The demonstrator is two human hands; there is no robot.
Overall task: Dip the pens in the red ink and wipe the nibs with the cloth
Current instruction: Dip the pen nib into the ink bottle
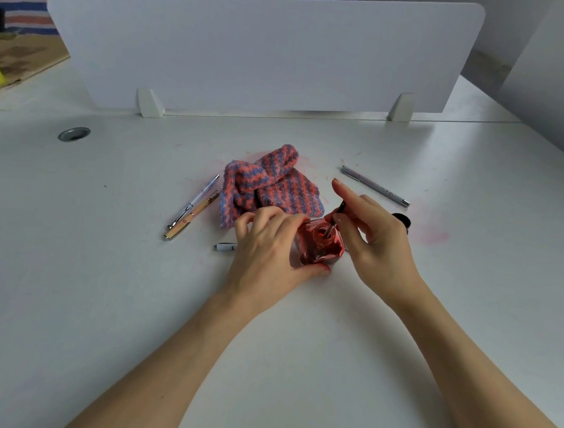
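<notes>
A person's left hand [271,243] curls around a square glass bottle of red ink [318,245] on a white desk [98,300], thumb at the near side, fingers wrapped over the far left corner. The bottle stands open, its round mouth showing red liquid. Just right of those fingers, the right hand [373,234] pinches a dark pen [336,218] between thumb and fingertips, index finger raised, and holds it tilted with its lower end inside the bottle's mouth; the nib itself is sunk in the ink and cannot be made out. A white pen part [224,246] pokes out from under the left hand, the rest hidden. Behind the right hand's knuckles a black cap-like object [402,220] is half covered. Just beyond both sets of fingers lies a crumpled cloth [269,185], striped coral and blue. Left of the cloth, a white pen [195,200] and a tan pen [191,218] lie side by side; a grey pen [375,186] lies beyond the right fingertips. Faint red smears mark the desk. A white divider panel [252,52] stands at the far edge.
</notes>
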